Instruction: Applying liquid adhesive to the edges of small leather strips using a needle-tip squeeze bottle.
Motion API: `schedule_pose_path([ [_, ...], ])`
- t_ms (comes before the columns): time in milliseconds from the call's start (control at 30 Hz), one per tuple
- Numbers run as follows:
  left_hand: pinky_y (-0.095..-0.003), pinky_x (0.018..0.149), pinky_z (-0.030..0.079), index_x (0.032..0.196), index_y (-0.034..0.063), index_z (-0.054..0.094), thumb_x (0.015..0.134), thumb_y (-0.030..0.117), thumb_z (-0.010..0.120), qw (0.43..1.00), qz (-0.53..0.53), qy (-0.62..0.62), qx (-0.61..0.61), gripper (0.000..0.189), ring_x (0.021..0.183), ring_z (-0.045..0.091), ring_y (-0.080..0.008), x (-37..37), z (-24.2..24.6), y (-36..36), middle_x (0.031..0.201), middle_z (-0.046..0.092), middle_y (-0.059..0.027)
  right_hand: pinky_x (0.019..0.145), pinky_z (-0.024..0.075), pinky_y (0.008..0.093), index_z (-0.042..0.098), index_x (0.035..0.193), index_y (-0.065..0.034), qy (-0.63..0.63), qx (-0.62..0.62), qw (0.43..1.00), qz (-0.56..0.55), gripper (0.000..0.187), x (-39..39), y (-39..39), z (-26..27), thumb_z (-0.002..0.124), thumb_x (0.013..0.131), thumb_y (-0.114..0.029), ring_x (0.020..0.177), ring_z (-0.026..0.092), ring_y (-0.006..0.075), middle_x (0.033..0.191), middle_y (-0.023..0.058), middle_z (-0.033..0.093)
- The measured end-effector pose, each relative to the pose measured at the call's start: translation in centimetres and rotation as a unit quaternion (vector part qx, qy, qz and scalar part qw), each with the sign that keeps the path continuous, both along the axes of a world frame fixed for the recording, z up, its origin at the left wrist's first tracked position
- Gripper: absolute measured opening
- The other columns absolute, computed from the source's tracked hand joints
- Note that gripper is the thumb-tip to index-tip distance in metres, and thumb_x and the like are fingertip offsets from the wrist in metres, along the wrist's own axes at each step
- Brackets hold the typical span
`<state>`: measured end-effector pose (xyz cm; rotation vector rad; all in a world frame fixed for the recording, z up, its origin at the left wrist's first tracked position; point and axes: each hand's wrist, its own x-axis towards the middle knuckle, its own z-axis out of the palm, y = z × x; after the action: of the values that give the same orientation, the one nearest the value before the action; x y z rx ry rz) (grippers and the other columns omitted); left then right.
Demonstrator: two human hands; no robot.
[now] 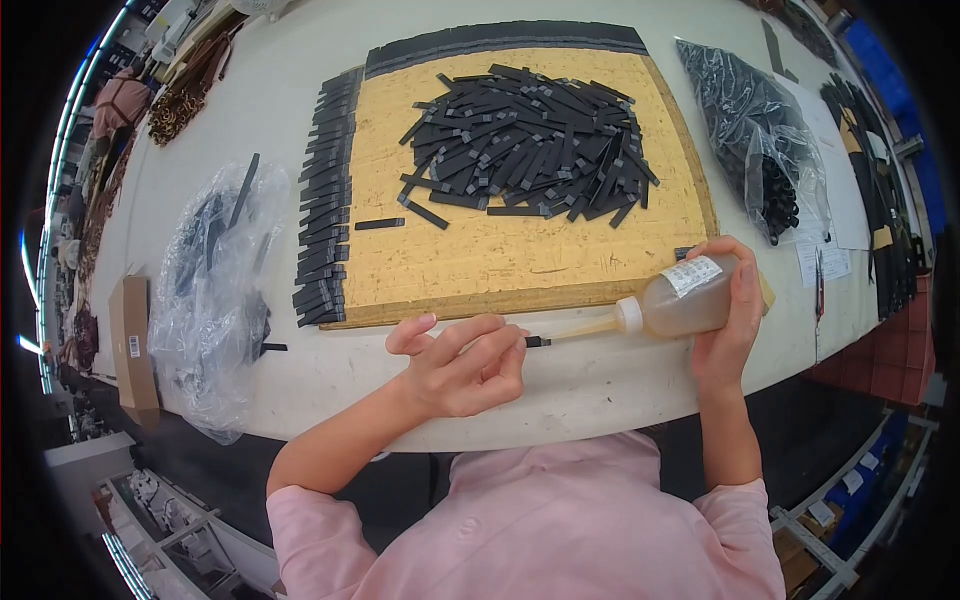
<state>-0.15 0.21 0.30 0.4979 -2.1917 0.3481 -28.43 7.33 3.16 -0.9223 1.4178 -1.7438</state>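
My right hand (731, 315) grips a translucent squeeze bottle (679, 300) of yellowish liquid, tipped on its side and bearing a label with writing. Its long nozzle (589, 328) points left, the tip at or very near a short black strip (536, 342). The fingertips of my left hand (472, 360) pinch that strip, most of which the fingers hide. Beyond my hands lies a yellow board (480, 262) with a heap of black strips (525, 142) on it. Overlapping black strips (324, 202) line its left edge, and a further row (510, 41) runs along the far edge.
A clear plastic bag (217, 300) with dark pieces lies at left beside a cardboard box (135, 345). At right are a bag of black tubular pieces (750, 142), a red-handled tool (819, 292) and bundled black straps (874, 195). Another person (120, 101) is at far left.
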Motion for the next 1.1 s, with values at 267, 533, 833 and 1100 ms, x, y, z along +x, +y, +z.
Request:
schedule_pose_path([
  [267, -0.0421, 0.105, 0.023, 0.067, 0.0270, 0.043, 0.066, 0.006, 0.072, 1.000, -0.005, 0.001, 0.008, 0.036, 0.084, 0.063, -0.0069, -0.06, 0.07, 0.02, 0.087, 0.066, 0.0121, 0.092, 0.0459, 0.0275, 0.056, 0.117, -0.0031, 0.012, 0.004, 1.000, 0.001, 0.037, -0.02, -0.02, 0.03, 0.045, 0.108, -0.038, 0.102, 0.059, 0.0143, 0.106, 0.0100, 0.062],
  [533, -0.0421, 0.105, 0.022, 0.066, 0.0271, 0.043, 0.065, 0.006, 0.072, 1.000, -0.010, 0.001, 0.011, 0.036, 0.084, 0.063, -0.0073, -0.07, 0.02, -0.01, 0.086, 0.066, 0.0116, 0.092, 0.0461, 0.0278, 0.057, 0.117, -0.0034, 0.001, -0.002, 1.000, -0.007, 0.038, -0.10, 0.02, -0.20, 0.045, 0.107, -0.038, 0.101, 0.059, 0.0142, 0.106, 0.0099, 0.063],
  [833, -0.0411, 0.103, 0.023, 0.065, 0.0272, 0.042, 0.064, 0.005, 0.072, 1.000, -0.009, 0.000, 0.013, 0.037, 0.083, 0.063, -0.0073, -0.04, 0.15, -0.01, 0.085, 0.065, 0.0117, 0.091, 0.0472, 0.0277, 0.057, 0.118, -0.0032, 0.006, 0.008, 1.000, -0.007, 0.038, -0.02, -0.10, -0.16, 0.045, 0.107, -0.037, 0.102, 0.060, 0.0145, 0.106, 0.0108, 0.064],
  [1100, -0.0414, 0.103, 0.023, 0.065, 0.0271, 0.042, 0.063, 0.005, 0.071, 1.000, -0.008, -0.004, 0.017, 0.036, 0.084, 0.063, -0.0070, -0.15, 0.04, -0.01, 0.084, 0.065, 0.0120, 0.091, 0.0463, 0.0269, 0.058, 0.116, -0.0033, 0.018, 0.016, 1.000, -0.010, 0.039, -0.04, -0.04, -0.05, 0.045, 0.107, -0.039, 0.100, 0.059, 0.0141, 0.105, 0.0102, 0.064],
])
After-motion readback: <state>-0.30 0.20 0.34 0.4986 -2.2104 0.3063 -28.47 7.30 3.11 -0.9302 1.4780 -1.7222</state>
